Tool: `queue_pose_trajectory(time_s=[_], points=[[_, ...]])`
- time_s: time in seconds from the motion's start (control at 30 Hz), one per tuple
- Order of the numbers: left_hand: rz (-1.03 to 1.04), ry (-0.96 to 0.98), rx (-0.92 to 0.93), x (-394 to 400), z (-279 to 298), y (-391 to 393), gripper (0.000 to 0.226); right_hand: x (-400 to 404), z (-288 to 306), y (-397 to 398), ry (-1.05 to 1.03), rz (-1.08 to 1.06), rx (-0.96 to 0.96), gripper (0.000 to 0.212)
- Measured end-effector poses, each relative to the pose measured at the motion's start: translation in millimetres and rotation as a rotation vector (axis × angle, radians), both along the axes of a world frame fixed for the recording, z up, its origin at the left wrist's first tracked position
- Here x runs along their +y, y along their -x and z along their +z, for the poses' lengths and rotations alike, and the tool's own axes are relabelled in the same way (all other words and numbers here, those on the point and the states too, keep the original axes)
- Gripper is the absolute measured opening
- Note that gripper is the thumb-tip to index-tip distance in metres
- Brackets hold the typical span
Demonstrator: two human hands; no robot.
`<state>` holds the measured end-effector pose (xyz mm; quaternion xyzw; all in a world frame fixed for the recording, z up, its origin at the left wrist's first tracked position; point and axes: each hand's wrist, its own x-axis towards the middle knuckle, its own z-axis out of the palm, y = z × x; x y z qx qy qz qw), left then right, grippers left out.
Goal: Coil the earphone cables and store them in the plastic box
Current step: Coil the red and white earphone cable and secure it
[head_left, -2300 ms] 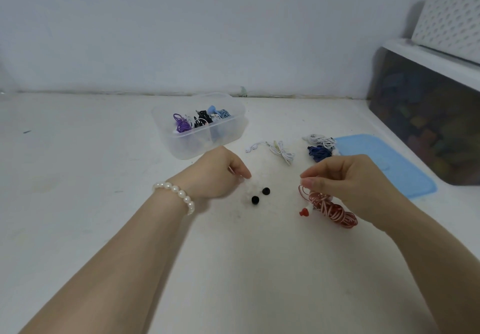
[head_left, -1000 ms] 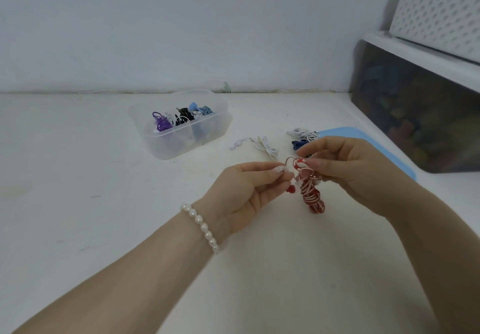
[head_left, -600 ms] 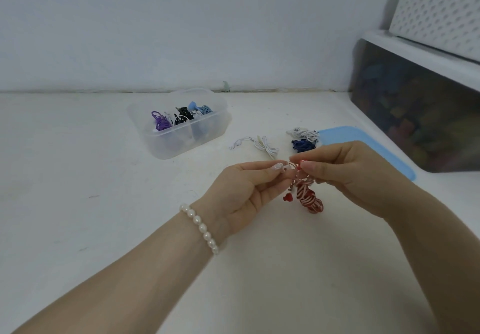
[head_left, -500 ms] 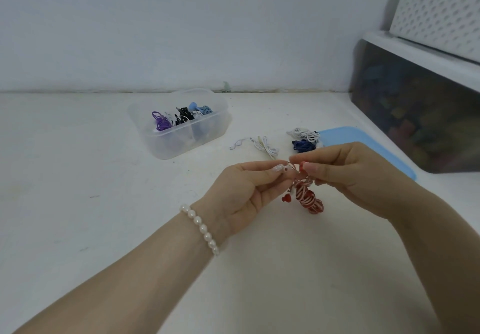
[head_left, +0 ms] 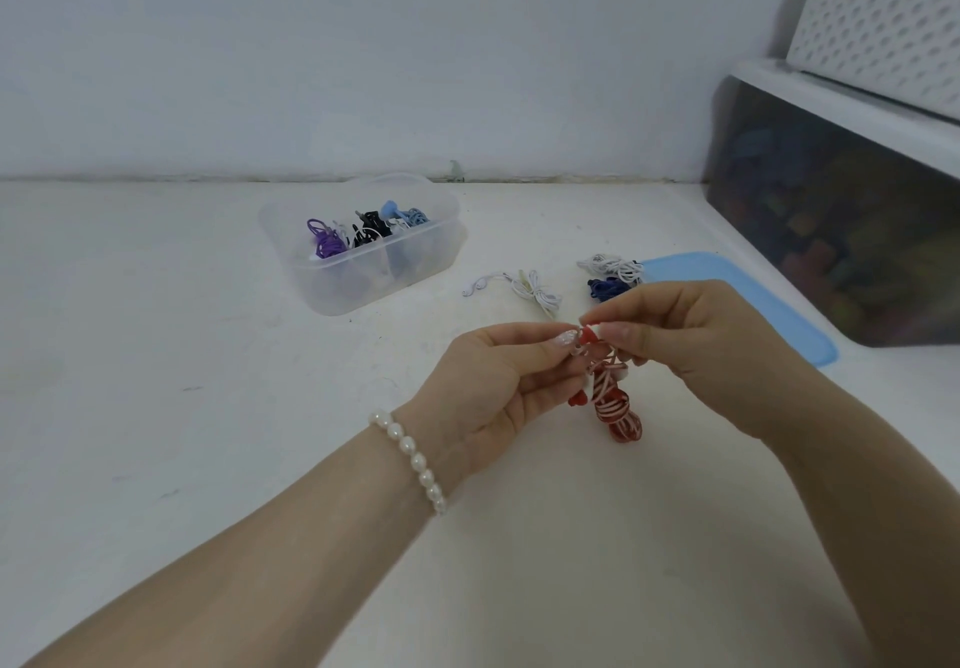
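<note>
A red-and-white earphone cable (head_left: 615,405) hangs as a bundle between my hands above the white table. My left hand (head_left: 498,386) and my right hand (head_left: 680,340) both pinch its top end, fingertips nearly touching. A red earbud dangles at the bundle's left side. The clear plastic box (head_left: 363,246) stands at the back left with purple, black, white and light blue coiled earphones inside. Loose on the table behind my hands lie a white earphone (head_left: 530,290), another white bundle (head_left: 613,268) and a dark blue bundle (head_left: 605,289).
A light blue lid (head_left: 753,298) lies flat at the right, behind my right hand. A dark storage bin (head_left: 841,230) with a white perforated basket (head_left: 883,28) on top fills the right edge. A white wall runs along the table's back.
My hands lifted the red bundle off the table and came together at its top. In the last half second they only shifted slightly; the two black ear tips are out of sight.
</note>
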<state>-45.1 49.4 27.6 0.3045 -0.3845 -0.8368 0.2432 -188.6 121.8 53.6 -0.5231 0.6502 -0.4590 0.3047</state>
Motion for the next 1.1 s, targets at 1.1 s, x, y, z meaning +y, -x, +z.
queue_pose_trajectory(time_s=[1.1], points=[[0.006,-0.042,-0.036,-2.3,-1.2,0.8,0.01,-1.5,-2.3,-7.1,0.012,-0.05,0.065,0.016]])
